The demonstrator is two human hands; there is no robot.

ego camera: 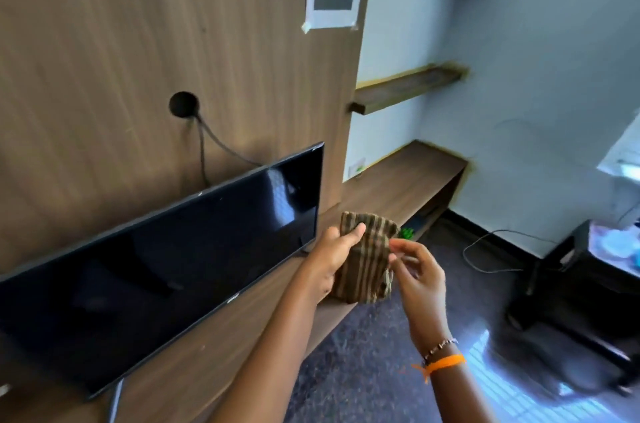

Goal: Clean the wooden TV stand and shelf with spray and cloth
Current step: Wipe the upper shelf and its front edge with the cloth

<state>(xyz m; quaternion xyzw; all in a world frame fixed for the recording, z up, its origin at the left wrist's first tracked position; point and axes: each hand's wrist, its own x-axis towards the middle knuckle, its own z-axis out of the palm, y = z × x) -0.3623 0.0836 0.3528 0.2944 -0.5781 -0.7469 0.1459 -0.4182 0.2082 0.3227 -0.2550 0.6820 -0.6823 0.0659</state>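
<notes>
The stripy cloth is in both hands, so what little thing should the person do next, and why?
Probably finish folding the striped cloth into a neat pad and lower it onto the wooden TV stand to wipe. The left hand grips its top edge, the right hand pinches its side, and it hangs just above the stand. No spray bottle can be made out.

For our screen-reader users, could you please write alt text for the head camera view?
A person's left hand and right hand hold a folded striped brown cloth above a wooden TV stand. A dark TV stands to the left, with wooden shelves on the wall behind.
</notes>
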